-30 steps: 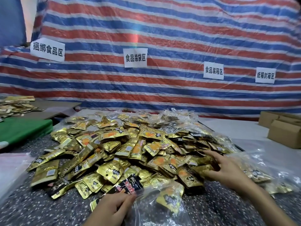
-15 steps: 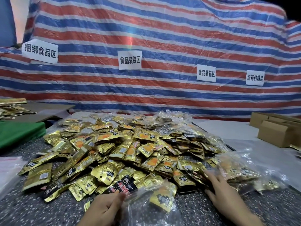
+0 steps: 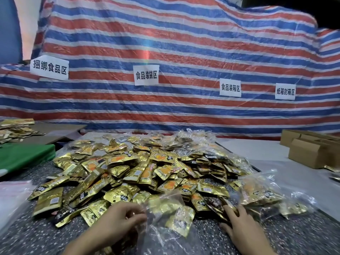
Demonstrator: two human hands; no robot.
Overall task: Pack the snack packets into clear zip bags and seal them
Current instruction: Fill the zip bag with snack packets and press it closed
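Left hand (image 3: 119,220) sits low at the near edge of the worktop (image 3: 27,236), fingers curled in, pinching the mouth of a clear zip bag (image 3: 161,234). At least one gold packet (image 3: 181,219) is inside it, and the bag lies right against the near foot of the big pile of snack packets (image 3: 147,172). Right hand (image 3: 239,225) is palm down, fingers straight and spread, tips resting on the dark packets at the pile's near right edge, and gripping nothing that I can see. Just beyond it a filled bag (image 3: 266,196) lies beside the pile.

This looks like the loading step: gather from the pile and feed the bag. To do it well, the left hand should lift the upper lip so the mouth gapes toward the right hand, because that film is limp and will likely fall shut. The right hand would do best to rake a few packets together, square them flat and slide them in edge first. Foil is slippery and its corners can snag the zip track. The sealing strip should be left clear.

Both forearms come in from the bottom of the view, wrists low, one hand on either side of the bag.
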